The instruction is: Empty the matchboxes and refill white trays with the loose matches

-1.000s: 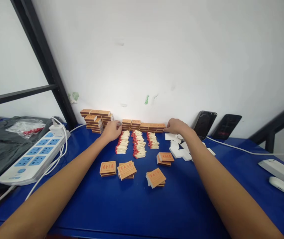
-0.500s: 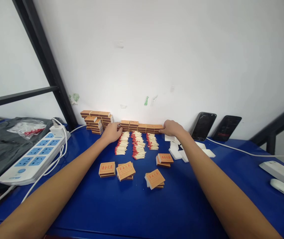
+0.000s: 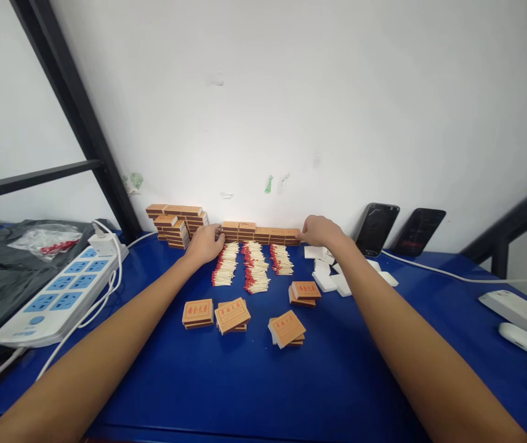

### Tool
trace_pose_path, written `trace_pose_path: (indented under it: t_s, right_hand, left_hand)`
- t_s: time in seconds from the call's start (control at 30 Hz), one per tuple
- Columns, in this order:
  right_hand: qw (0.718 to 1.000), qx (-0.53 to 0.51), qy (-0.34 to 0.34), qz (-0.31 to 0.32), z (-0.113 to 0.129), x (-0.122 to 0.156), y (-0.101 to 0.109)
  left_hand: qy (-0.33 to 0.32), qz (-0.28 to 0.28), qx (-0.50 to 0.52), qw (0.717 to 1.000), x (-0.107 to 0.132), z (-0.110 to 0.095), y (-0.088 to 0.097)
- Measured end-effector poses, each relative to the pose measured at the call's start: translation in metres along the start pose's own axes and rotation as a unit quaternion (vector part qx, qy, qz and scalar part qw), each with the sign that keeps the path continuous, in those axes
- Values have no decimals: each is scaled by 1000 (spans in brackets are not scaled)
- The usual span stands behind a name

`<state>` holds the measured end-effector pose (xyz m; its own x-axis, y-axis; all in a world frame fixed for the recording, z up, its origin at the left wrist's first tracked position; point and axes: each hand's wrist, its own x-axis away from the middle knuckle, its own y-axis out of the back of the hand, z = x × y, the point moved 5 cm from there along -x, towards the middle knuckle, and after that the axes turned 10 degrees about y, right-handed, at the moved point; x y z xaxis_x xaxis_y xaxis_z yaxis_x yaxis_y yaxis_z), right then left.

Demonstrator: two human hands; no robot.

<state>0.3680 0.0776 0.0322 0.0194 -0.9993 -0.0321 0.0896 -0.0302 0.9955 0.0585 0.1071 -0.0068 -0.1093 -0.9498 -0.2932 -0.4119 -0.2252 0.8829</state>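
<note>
The box row (image 3: 262,237) is set near the wall (image 3: 254,123), flanked by left hand (image 3: 205,243) and right hand (image 3: 322,231), fingers curled; whether it is gripped cannot be told, fingertips being partly hidden. Judged light, crushable, apt to separate; best held endwise. Its back is unseen.

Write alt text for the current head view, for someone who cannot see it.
The left hand and right hand are at opposite ends of a low row of matchboxes by a white wall. Before it, three groups of red-tipped matches and four matchbox stacks lie on a blue table. A power strip sits left; two phones lean right.
</note>
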Motion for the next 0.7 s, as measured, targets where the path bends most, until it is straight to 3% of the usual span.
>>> trace_pose_path:
  t_s: [0.13,0.23,0.33,0.7]
  right_hand:
    - [994,-51,72,-62,39,2,5]
    - [983,-97,145,-64,75,3,-5]
    - [975,-122,178,-61,96,4,-15]
    - [971,-124,189,-83,103,7,-22]
  left_hand:
    - [-2,-11,-2,1000,0,0,0]
    - [2,-13,-13,1000,2,-2,0]
    - [9,-15,-26,1000,5,-4,0]
    - [18,-17,-42,999,4,-4,0]
